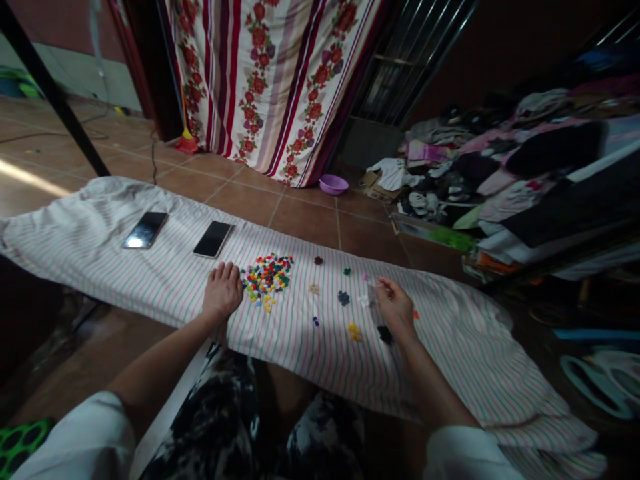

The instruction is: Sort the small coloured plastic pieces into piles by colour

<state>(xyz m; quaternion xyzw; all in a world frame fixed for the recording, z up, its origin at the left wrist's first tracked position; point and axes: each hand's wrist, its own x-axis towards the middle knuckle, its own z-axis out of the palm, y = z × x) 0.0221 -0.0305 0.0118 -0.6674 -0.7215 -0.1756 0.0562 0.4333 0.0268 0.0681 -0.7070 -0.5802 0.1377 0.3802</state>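
My left hand (223, 291) rests palm down on the striped cloth (170, 283), its fingers lying beside a mixed heap of small coloured pieces (270, 277). Over the sorted groups, my right hand (397, 308) is closed in a pinch; whatever is between its fingertips is too small to make out. Close to those fingers are a small white group (363, 301) and a pink one (365, 277). Black pieces (385, 334) lie just below, partly beside the wrist. Further left are yellow (355, 331), dark grey-blue (343, 297), green (347, 271), beige (314, 289), brown (319, 260) and purple pieces (315, 321).
Two phones, one reflecting light (145, 230) and one with a dark screen (214, 239), lie on the cloth at left. Beyond the table are a floral curtain (280, 87), a purple basin (333, 185) and a red broom (187, 143). Clothes (480, 163) are piled at right.
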